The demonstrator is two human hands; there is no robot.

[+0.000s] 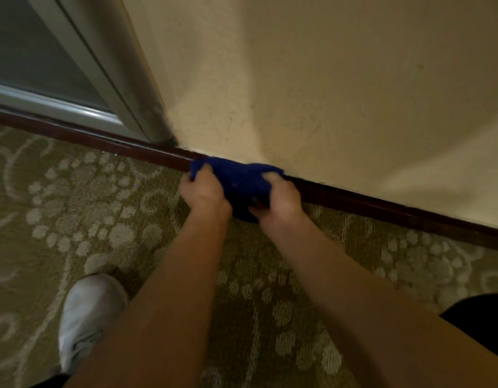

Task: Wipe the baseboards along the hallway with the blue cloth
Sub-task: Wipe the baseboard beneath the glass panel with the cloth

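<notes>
Blue cloth [239, 180], bunched and deep blue, at frame centre, pressed against the dark reddish-brown baseboard [382, 208]. The baseboard runs diagonally from the left edge to the lower right, along the wall's foot.

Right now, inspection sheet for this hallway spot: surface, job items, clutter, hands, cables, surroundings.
Surface: patterned carpet, olive with pale floral marks.
Job's things: blue cloth bunched against the dark baseboard at the foot of the wall.
Clutter: nothing seen.
Hands: left hand and right hand both grip the cloth, fingers curled into it.
Cables: nothing seen.
Surroundings: beige textured wall; metal door frame at left, meeting the baseboard; white shoe on the carpet, lower left.
</notes>
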